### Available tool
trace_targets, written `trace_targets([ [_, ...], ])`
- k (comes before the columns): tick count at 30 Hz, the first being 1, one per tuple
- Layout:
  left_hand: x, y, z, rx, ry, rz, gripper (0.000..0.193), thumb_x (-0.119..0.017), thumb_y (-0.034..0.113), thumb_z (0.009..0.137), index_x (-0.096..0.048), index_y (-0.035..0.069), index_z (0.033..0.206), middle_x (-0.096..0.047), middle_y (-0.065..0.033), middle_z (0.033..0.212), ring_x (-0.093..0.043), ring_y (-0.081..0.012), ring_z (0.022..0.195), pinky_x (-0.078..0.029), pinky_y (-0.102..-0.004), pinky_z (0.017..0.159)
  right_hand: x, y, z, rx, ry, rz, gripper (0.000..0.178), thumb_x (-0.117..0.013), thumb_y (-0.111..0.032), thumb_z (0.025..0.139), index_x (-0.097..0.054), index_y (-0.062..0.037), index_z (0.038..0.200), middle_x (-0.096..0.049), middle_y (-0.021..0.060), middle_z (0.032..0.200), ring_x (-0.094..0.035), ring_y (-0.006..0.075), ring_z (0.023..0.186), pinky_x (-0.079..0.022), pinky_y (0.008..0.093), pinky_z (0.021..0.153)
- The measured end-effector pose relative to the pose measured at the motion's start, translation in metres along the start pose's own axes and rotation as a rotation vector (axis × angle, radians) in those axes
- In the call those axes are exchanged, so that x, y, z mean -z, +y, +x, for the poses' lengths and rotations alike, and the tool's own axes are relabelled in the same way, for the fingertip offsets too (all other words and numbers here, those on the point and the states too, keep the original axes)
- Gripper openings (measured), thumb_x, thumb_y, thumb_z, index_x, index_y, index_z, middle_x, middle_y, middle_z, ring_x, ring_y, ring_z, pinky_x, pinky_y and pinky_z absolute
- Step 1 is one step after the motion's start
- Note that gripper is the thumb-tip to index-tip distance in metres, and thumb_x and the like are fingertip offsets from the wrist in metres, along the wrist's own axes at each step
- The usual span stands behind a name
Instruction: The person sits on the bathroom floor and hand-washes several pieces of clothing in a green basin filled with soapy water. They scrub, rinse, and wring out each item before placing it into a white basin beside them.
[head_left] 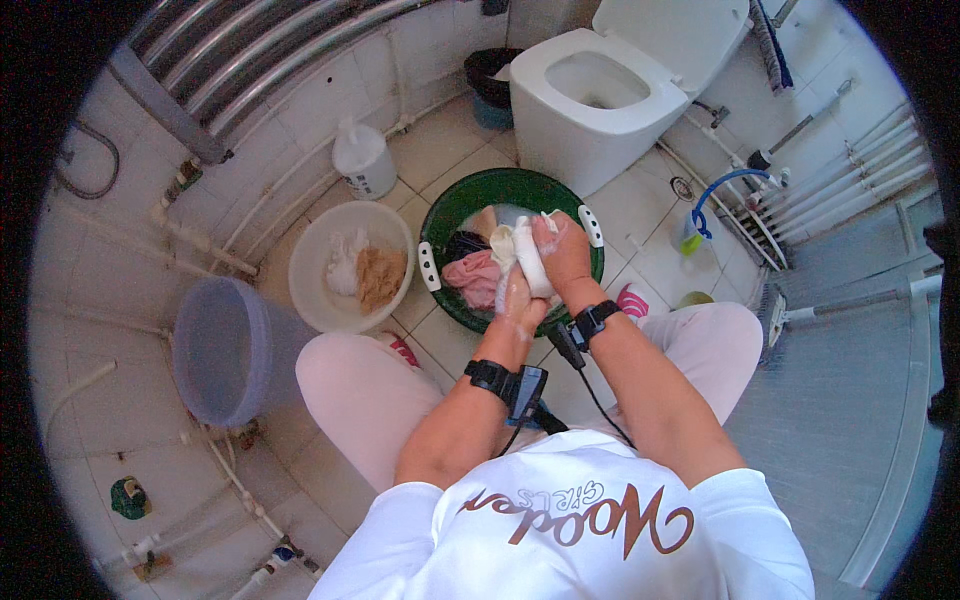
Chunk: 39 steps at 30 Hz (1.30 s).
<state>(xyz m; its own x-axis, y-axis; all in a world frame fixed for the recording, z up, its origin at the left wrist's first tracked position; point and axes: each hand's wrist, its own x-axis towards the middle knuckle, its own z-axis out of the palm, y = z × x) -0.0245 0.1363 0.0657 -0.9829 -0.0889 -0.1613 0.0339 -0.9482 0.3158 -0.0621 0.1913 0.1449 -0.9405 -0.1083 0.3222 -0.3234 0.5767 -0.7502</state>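
One person, two hands, two black wristbands (one per wrist). Left hand is closed around the lower part of one white cloth; right hand is clamped on its upper part, foam on the skin. White cloth sits above the green basin, bunched between the hands. Cream fabric hangs just beside it; same piece or separate, cannot tell.

Containers: two basins, one bucket, one bin. Green basin has two white handles and holds at least three pieces: pink cloth, dark cloth, beige cloth. Pale basin, to its left, holds two heaps side by side: white heap, tan heap. One translucent bluish bucket stands near; contents unclear. One bin with black liner, beside one toilet, lid up. One white jug stands behind pale basin.
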Motion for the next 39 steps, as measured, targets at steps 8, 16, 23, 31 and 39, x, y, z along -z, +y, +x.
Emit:
trace_targets([
  [8,0.016,0.02,-0.006,0.179,0.247,-0.035,0.048,-0.045,0.045,0.096,-0.051,0.01,0.129,-0.058,-0.0106,0.125,-0.056,-0.0249,0.112,-0.046,-0.0385,0.097,-0.006,-0.009,-0.036,0.297,-0.259,-0.135,0.03,-0.057,-0.032,0.089,-0.064,-0.0046,0.099,-0.065,0.0216,0.087,-0.063,0.0408,0.084,-0.049,0.0488,0.075],
  [16,-0.001,0.016,0.001,0.03,0.098,-0.024,0.036,-0.048,0.033,0.097,-0.057,0.009,0.123,-0.064,-0.0078,0.117,-0.064,-0.025,0.104,-0.051,-0.0415,0.091,-0.02,0.068,0.022,-0.15,-0.118,0.155,0.027,-0.053,-0.028,0.093,-0.064,-0.0031,0.092,-0.065,0.0172,0.089,-0.063,0.0305,0.082,-0.049,0.0375,0.074],
  [23,-0.016,0.04,-0.011,0.215,0.121,0.065,0.044,-0.049,0.043,0.094,-0.058,0.009,0.122,-0.065,-0.0075,0.112,-0.064,-0.025,0.102,-0.053,-0.0437,0.088,0.005,0.048,0.004,-0.197,-0.36,0.66,0.035,-0.054,-0.02,0.089,-0.057,-0.0019,0.119,-0.061,0.014,0.107,-0.058,0.0254,0.095,-0.047,0.0349,0.087],
  [31,-0.025,0.04,-0.039,0.239,-0.185,-0.349,0.054,-0.04,0.048,0.097,-0.047,0.009,0.133,-0.051,-0.011,0.133,-0.05,-0.0268,0.121,-0.041,-0.0402,0.104,0.02,-0.033,-0.044,0.585,-0.006,-0.067,0.027,-0.065,-0.025,0.079,-0.059,-0.0038,0.095,-0.06,0.0208,0.096,-0.056,0.036,0.093,-0.045,0.0396,0.084],
  [39,-0.003,0.023,0.004,0.107,0.101,-0.05,0.041,-0.044,0.036,0.098,-0.05,0.011,0.13,-0.056,-0.0076,0.128,-0.054,-0.026,0.117,-0.044,-0.0408,0.1,-0.01,-0.012,-0.001,-0.008,0.032,0.163,0.02,-0.065,-0.021,0.082,-0.059,-0.001,0.083,-0.061,0.0205,0.088,-0.059,0.0386,0.079,-0.047,0.0455,0.071],
])
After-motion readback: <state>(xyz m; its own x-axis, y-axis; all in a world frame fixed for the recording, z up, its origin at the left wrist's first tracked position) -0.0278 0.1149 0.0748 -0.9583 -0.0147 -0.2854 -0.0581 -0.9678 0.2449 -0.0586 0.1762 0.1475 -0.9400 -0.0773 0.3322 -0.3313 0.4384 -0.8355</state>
